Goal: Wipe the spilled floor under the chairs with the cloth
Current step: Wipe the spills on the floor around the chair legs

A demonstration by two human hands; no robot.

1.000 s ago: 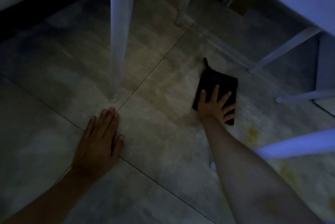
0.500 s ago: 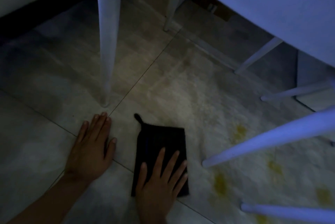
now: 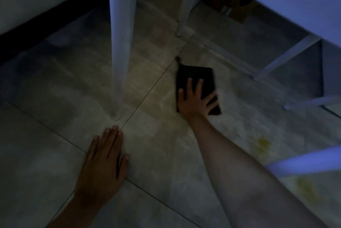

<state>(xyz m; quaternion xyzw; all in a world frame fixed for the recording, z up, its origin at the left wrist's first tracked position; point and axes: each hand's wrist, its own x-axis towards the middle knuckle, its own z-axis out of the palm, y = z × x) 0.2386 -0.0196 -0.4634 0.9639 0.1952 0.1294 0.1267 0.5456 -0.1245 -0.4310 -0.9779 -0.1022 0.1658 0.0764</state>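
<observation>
Cloth (image 3: pixel 198 78), dark, flat and rectangular, lies on the smooth tiled floor (image 3: pixel 156 154) right of the tapered white chair leg (image 3: pixel 120 43), pinned under the right hand (image 3: pixel 195 101) with fingers spread. Left hand (image 3: pixel 104 165) rests flat just below that leg, fingers together; yellow stains (image 3: pixel 263 143) blotch the tiles further right.

Right hand (image 3: pixel 196 101) covers cloth's (image 3: pixel 196 74) near half; its fingers motion-blurred. Chair legs' (image 3: pixel 120 43) tops cut off at frame top. Box (image 3: pixel 234 9) behind too dark to ID.

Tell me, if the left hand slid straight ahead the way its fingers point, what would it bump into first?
Most likely the foot of the white chair leg, standing just beyond the fingertips of the left hand, which lies flat on the floor. Depth is hard to judge in this dim light.
</observation>
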